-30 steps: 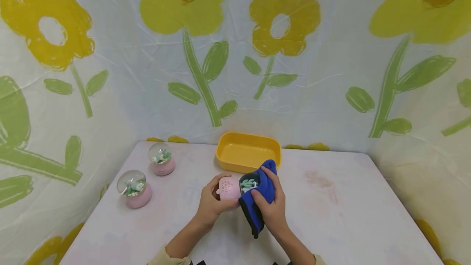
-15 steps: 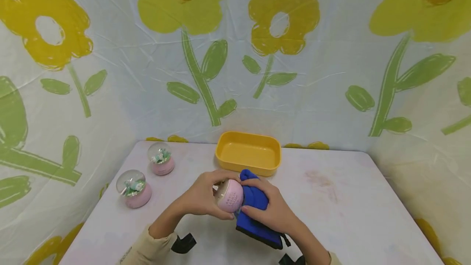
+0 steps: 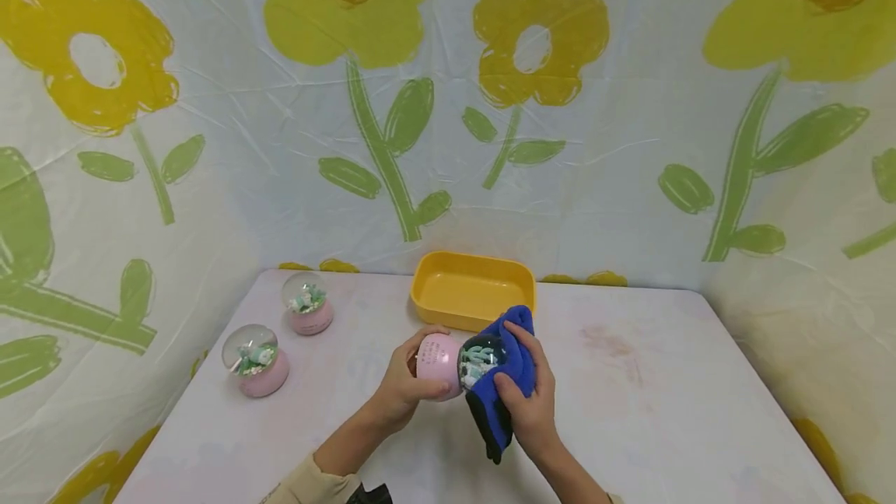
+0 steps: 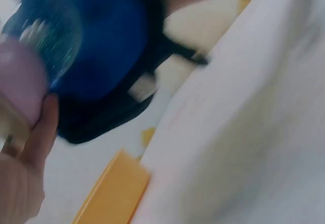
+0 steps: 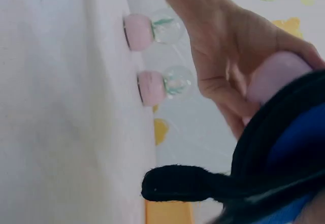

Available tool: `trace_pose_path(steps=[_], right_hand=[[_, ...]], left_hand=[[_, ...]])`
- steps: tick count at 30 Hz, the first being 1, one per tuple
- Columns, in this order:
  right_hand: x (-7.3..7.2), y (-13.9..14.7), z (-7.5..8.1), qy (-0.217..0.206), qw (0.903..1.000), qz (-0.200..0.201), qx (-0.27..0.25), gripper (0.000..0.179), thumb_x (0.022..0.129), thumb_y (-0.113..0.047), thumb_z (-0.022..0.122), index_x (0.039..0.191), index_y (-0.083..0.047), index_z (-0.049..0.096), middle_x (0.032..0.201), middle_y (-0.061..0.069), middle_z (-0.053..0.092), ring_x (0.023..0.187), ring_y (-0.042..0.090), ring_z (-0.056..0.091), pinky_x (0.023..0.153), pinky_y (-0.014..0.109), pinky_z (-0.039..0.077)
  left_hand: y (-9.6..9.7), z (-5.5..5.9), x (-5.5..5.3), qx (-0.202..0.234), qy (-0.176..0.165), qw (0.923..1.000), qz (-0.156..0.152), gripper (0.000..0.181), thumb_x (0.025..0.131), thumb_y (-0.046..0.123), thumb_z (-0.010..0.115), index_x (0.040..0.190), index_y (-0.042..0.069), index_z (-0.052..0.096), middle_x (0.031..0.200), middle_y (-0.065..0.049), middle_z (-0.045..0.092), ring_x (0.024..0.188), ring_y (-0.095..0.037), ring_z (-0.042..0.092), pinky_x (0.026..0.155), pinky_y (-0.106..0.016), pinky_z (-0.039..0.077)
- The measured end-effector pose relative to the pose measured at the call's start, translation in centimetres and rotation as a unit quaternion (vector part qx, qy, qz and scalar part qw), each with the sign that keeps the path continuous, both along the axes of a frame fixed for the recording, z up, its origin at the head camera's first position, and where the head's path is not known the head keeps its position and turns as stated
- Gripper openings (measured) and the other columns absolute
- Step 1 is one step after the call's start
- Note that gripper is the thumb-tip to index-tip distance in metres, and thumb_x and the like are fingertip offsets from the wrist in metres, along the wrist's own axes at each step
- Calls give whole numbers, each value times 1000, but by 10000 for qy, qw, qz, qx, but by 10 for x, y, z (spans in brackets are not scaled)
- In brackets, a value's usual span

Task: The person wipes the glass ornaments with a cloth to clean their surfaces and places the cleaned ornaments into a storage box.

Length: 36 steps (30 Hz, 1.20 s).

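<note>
In the head view, my left hand [image 3: 402,387] grips the pink base of a snow globe [image 3: 439,365], which lies on its side in the air over the table. Green cactus shapes show inside its clear dome, which points right. Around the dome's far side my right hand [image 3: 533,395] holds a blue cloth [image 3: 516,364] with black edging, thumb in front and fingers behind. The left wrist view shows the dome against the blue cloth [image 4: 111,41]. In the right wrist view the cloth's black edge and strap [image 5: 175,183] hide much of the globe.
Two more pink-based snow globes, a nearer one [image 3: 257,360] and a farther one [image 3: 308,303], stand at the table's left. A yellow tray [image 3: 472,292] sits at the back, just beyond the hands. The white table [image 3: 651,395] meets a flower-printed curtain [image 3: 595,201] behind.
Half a second ago the base faced forward with the cloth over the dome. Both hands have since turned the globe sideways, and the cloth has shifted right, baring part of the dome.
</note>
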State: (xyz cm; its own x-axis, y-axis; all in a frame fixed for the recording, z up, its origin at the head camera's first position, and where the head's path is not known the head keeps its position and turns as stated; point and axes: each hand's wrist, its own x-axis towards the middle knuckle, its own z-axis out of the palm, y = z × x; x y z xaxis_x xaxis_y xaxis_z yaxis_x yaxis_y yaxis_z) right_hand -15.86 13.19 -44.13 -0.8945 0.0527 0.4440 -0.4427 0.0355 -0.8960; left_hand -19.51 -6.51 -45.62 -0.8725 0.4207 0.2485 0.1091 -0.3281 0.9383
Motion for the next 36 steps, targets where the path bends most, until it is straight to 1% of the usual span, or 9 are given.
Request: trace_pose_path(steps=[3, 6, 10, 12, 14, 19, 23, 28, 36], right_hand=[[-1, -3, 1, -337, 9988, -340, -103, 55, 88, -8, 62, 140, -17, 47, 133, 5, 49, 113, 27, 49, 86, 34, 50], [-2, -5, 5, -748, 9964, -388, -111, 55, 88, -13, 67, 139, -24, 48, 133, 6, 48, 112, 29, 49, 85, 42, 51], [-2, -5, 14, -1352, 9897, -64, 464, 57, 86, -24, 73, 137, -31, 48, 138, 11, 44, 114, 36, 49, 86, 50, 50], [-2, -2, 19, -1688, 9813, 208, 899, 57, 84, -30, 76, 135, -32, 50, 139, 12, 44, 113, 37, 49, 84, 50, 50], [-4, 3, 23, -1983, 9697, 651, 1272, 57, 82, -32, 78, 133, -31, 53, 138, 13, 45, 110, 36, 50, 82, 47, 50], [-11, 17, 25, -2187, 9424, 2053, 1477, 52, 83, -24, 76, 132, -23, 57, 129, 16, 49, 104, 33, 51, 80, 42, 49], [-12, 23, 21, -1995, 9463, 2370, 921, 50, 86, -20, 70, 134, -19, 55, 130, 19, 46, 107, 37, 48, 82, 44, 48], [-9, 16, 11, -1499, 9733, 1738, 58, 53, 87, -16, 64, 137, -18, 49, 132, 20, 43, 112, 41, 43, 84, 46, 48], [1, -9, -6, -946, 9950, -277, -131, 59, 85, -12, 71, 138, -24, 49, 134, 8, 48, 114, 33, 47, 86, 51, 48]], left_hand=[[7, -1, 7, -200, 213, 9972, 683, 65, 76, 6, 80, 132, 4, 48, 124, -13, 50, 105, -30, 54, 83, -39, 54], [8, -1, 10, -746, 1050, 9822, 1365, 68, 70, 9, 86, 129, 9, 53, 121, -9, 55, 94, -27, 60, 73, -37, 57], [-2, 4, 11, -1695, 2741, 9257, 1978, 71, 63, 16, 91, 125, 13, 57, 118, -3, 60, 88, -20, 62, 61, -29, 57], [-10, 8, 8, -2098, 3442, 8958, 1871, 73, 60, 21, 93, 123, 15, 58, 119, -1, 59, 93, -17, 61, 63, -25, 56], [-17, 13, 4, -2320, 3767, 8866, 1350, 74, 58, 23, 94, 123, 18, 59, 121, 1, 58, 99, -16, 60, 65, -23, 55], [-29, 16, -12, -2294, 3119, 9218, -176, 72, 59, 23, 94, 122, 21, 58, 121, 2, 59, 100, -18, 59, 64, -27, 56], [-29, 5, -20, -1605, 2074, 9633, -572, 68, 65, 20, 91, 124, 13, 56, 119, -6, 59, 99, -23, 58, 73, -37, 56], [-17, -18, -20, -129, 922, 9946, -460, 65, 73, 18, 84, 127, 4, 51, 120, -14, 56, 105, -27, 54, 82, -39, 54], [5, -27, 11, 120, -313, 9946, 977, 69, 72, 4, 82, 131, 8, 48, 122, -14, 54, 103, -28, 55, 80, -37, 55]])
